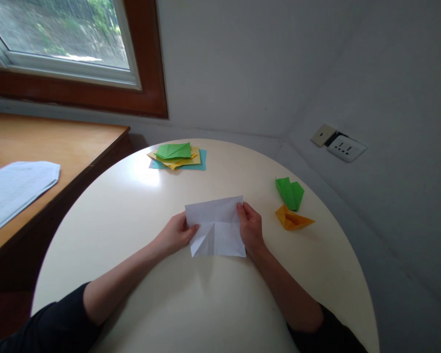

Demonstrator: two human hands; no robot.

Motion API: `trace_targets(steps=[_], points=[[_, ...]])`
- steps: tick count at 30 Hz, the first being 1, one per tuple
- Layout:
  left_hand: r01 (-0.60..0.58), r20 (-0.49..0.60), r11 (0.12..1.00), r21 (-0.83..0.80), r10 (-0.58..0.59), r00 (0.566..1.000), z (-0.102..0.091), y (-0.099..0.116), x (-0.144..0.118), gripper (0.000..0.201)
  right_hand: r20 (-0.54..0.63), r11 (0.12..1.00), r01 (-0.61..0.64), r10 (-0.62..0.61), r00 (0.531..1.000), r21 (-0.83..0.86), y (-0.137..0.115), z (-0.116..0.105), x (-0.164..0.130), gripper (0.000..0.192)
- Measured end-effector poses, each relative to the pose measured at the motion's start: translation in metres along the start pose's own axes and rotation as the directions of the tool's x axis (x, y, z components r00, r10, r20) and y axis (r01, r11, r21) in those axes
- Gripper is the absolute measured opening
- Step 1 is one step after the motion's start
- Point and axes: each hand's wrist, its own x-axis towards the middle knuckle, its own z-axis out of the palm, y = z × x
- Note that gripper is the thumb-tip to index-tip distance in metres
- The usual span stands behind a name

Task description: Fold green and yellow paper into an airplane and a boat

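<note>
Round cream table (139, 206) below window, frame centre. White paper (216, 225), creased, flat on table at centre. Left hand (176, 234) pinches its left edge; right hand (250, 228) pinches its right edge. Green folded piece (290, 192) and orange folded piece (292, 219) right of centre. Coloured sheet stack (178, 157) at top centre.

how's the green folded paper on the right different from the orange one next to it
The green folded paper lies farther from the person, and the orange folded paper sits nearer. The green one shows lengthwise pleats and a notched far end; the orange one is lower and stretches to a point on the right. They touch or overlap. Both rest on the round table, right of the hands, untouched.
</note>
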Motion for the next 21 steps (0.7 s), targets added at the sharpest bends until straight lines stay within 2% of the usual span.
trace_targets(steps=[10, 15, 18, 21], points=[[0.078, -0.079, 0.958, -0.277, -0.103, 0.991, 0.001, 0.006, 0.0, 0.033, 0.026, 0.982, -0.126, 0.124, 0.992, 0.138, 0.006, -0.002, 0.004, 0.033], [0.097, -0.166, 0.903, -0.418, -0.181, 0.969, 0.002, 0.014, 0.0, 0.038, 0.18, 0.958, -0.223, 0.191, 0.965, 0.178, 0.005, 0.0, 0.002, 0.031], [0.099, -0.161, 0.859, -0.502, -0.205, 0.966, 0.003, 0.02, -0.001, 0.043, 0.251, 0.967, -0.222, 0.186, 0.95, 0.123, 0.007, -0.001, 0.002, 0.034], [0.095, -0.139, 0.849, -0.519, -0.194, 0.971, 0.003, 0.022, -0.002, 0.046, 0.264, 0.972, -0.22, 0.191, 0.945, 0.085, 0.008, -0.002, 0.002, 0.034]])
